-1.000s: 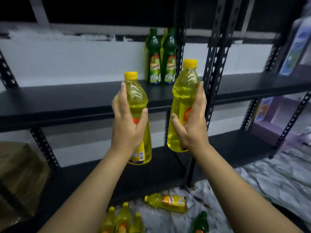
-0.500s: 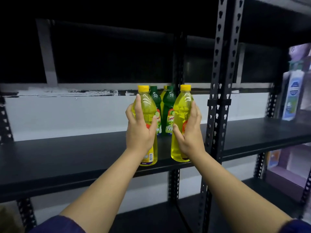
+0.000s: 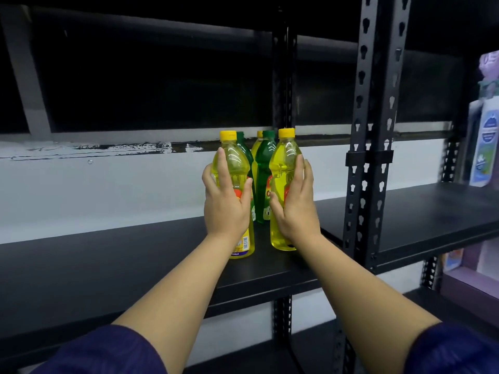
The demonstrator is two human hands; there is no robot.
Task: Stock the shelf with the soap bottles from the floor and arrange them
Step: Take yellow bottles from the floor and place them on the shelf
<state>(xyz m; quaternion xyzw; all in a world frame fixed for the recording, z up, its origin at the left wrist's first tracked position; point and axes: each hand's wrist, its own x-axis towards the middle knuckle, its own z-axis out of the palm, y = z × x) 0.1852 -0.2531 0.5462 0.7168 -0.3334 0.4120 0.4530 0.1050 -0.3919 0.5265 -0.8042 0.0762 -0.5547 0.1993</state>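
In the head view, two yellow soap bottles are being set upright on the black shelf (image 3: 135,260). The left yellow bottle (image 3: 235,168) is gripped by the left hand (image 3: 225,203), fingers curled round its body. The right yellow bottle (image 3: 283,168) is gripped in the same way by the right hand (image 3: 294,209). Both bases seem to rest on the board, so this pair is judged almost placed; only releasing and straightening remain. At 12 o'clock, just behind them, the green bottles (image 3: 263,168) and one more yellow bottle are already stocked. The floor is not seen, so the remaining stock cannot be told. At 3 o'clock, the metal post (image 3: 375,130) limits room on that side; white bottles (image 3: 486,141) stand further away.
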